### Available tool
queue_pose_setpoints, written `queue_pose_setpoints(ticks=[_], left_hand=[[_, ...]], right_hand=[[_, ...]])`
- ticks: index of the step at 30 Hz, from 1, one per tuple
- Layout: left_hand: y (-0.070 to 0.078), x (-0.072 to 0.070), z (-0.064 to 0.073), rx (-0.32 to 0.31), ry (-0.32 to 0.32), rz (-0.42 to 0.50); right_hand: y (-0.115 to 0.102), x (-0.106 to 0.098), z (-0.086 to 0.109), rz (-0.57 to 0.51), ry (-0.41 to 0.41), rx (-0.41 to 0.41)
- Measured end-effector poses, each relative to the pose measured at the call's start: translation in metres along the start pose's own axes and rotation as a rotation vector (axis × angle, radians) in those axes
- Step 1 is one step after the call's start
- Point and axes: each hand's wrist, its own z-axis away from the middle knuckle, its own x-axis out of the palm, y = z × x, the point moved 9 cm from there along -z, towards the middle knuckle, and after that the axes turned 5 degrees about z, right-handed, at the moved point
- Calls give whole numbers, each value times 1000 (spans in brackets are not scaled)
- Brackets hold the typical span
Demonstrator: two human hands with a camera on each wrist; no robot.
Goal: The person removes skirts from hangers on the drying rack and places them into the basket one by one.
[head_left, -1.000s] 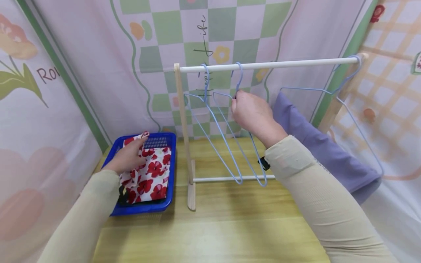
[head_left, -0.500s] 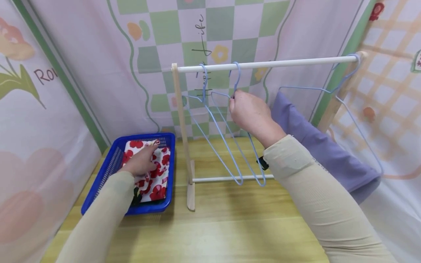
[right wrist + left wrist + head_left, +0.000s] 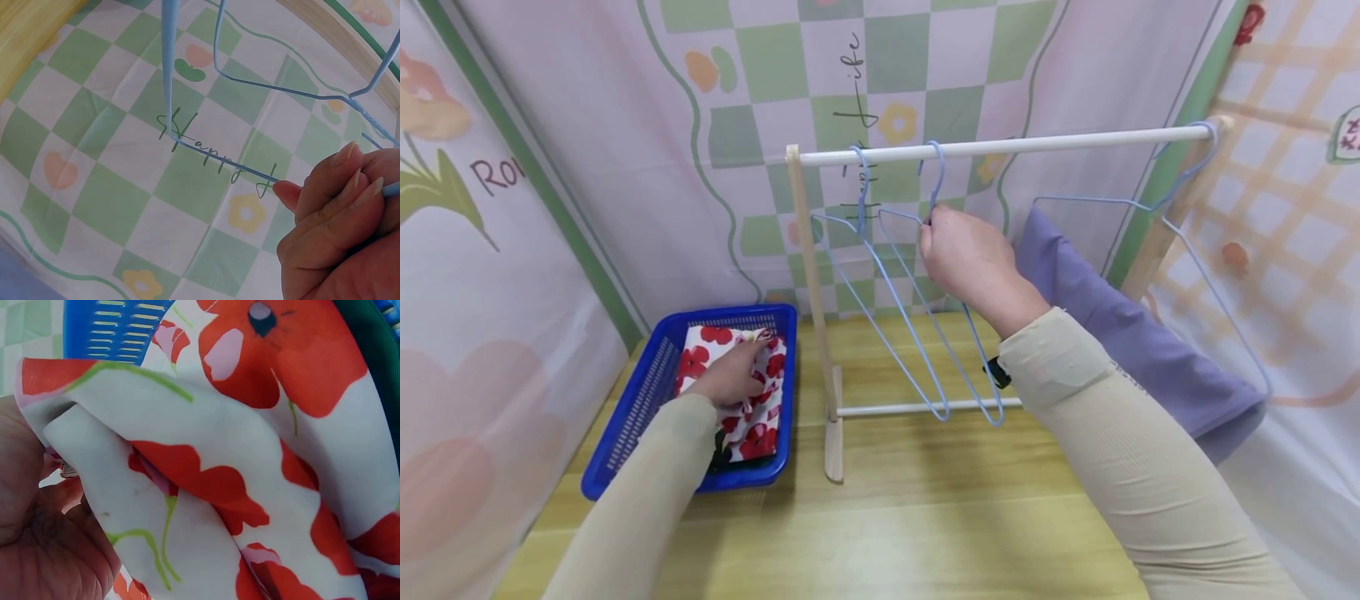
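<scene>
My right hand [image 3: 970,254] grips the neck of a blue wire hanger [image 3: 936,179] whose hook sits over the rack's white rail [image 3: 1045,145]. The right wrist view shows the fingers [image 3: 344,219] curled round the wire. At the left, my left hand [image 3: 730,372] is over the blue basket [image 3: 597,475] and pinches the edge of a white cloth [image 3: 703,354] with red flowers. Close up in the left wrist view, the folded floral fabric [image 3: 206,444] rises to the thumb side of the hand; the fingertips are partly hidden. The cloth's kind is unclear.
Another blue hanger [image 3: 891,283] hangs to the left of the gripped one. At the rail's right end a third hanger [image 3: 1213,296] hangs before a purple fabric bin [image 3: 1127,333]. Dark green fabric [image 3: 381,381] lies beside the floral cloth. The rack's wooden post [image 3: 808,275] stands right of the basket.
My left hand has moved right and slightly nearer within the basket, with the cloth's edge in its fingers. The right hand stays on the hanger.
</scene>
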Motion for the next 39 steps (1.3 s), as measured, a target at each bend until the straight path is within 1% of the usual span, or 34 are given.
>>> queue_pose_setpoints(ticks=[4,10,13,17,20,24,27,29,36,39], left_hand=[[1,2,-1,15,1,-2],[8,3,-2,66,3,-43],[9,4,-2,74,5,-58],[11,5,0,71,0,-65],[12,6,1,57,-3,-68],[10,8,1,23,-17,-56],[10,10,1,12,-31,-54],[10,10,0,12,-33,-56],[12,11,1,51,-37,-58],[10,13,1,28,-43,-45]], right_hand=[[-1,-1,0,1,4,3],[-1,0,0,0,-1,12],[0,0,0,1,1,9],[0,0,0,2,5,6],[1,0,-1,2,6,7],[1,0,-1,0,7,5],[1,0,-1,-3,7,4],[1,0,-1,-5,5,6],[0,-1,0,-2,3,6],[1,0,0,-2,1,9]])
